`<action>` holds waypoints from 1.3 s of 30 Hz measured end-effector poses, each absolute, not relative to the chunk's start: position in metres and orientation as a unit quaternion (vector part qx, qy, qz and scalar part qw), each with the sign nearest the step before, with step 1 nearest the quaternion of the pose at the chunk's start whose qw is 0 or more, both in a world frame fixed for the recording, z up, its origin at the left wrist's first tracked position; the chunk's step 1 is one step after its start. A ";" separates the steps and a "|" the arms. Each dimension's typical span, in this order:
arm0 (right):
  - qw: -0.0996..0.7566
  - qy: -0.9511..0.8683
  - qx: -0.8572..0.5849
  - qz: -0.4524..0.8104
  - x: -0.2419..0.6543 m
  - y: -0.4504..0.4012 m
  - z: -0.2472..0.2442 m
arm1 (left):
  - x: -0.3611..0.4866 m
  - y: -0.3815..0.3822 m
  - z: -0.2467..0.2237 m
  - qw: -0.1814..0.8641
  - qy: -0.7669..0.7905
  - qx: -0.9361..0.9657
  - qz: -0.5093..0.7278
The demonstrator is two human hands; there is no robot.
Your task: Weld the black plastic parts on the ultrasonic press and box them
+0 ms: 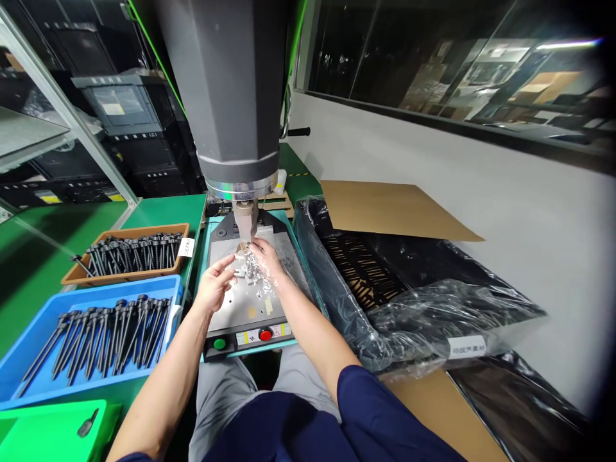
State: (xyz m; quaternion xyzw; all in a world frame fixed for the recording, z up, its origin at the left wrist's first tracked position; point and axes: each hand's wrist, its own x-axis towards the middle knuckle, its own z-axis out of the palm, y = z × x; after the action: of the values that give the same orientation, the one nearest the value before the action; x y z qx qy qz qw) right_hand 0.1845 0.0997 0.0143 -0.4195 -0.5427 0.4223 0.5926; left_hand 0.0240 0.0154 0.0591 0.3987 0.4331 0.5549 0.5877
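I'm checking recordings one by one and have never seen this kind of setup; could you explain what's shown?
This single picture comes from a camera on the person's head, looking forward and down. No robot here: the bare left hand and right hand work at a metal plate, beneath a big dark machine. Small shiny bits lie between them; whatever the fingers hold is too small to identify. A green button and red button sit in front. At left, a blue tray contains dark, long-stemmed parts.

a small silvery fixture (249, 271) we see on the flat grey plate (231, 314), near the tapered press tip (246, 221), pale shiny bits (265, 283) strewn beside it, finer details unclear
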 end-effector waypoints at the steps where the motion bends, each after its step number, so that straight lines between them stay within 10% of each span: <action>1: 0.596 -0.533 -0.415 0.433 0.185 0.097 0.010 | 0.024 0.015 0.057 0.582 0.440 0.401 0.554; 18: 0.590 -0.129 -0.323 0.728 0.237 0.013 -0.057 | 0.015 -0.011 0.022 0.527 0.483 0.442 0.542; 39: 0.699 0.024 -0.329 0.635 0.295 -0.019 -0.046 | 0.008 -0.029 0.006 0.469 0.517 0.496 0.516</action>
State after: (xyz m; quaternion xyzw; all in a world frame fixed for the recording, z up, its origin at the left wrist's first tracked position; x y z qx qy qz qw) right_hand 0.2949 -0.0189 -0.0461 -0.3288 0.0242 0.6350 0.6986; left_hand 0.0078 -0.0292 0.0056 0.4960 0.5172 0.5162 0.4691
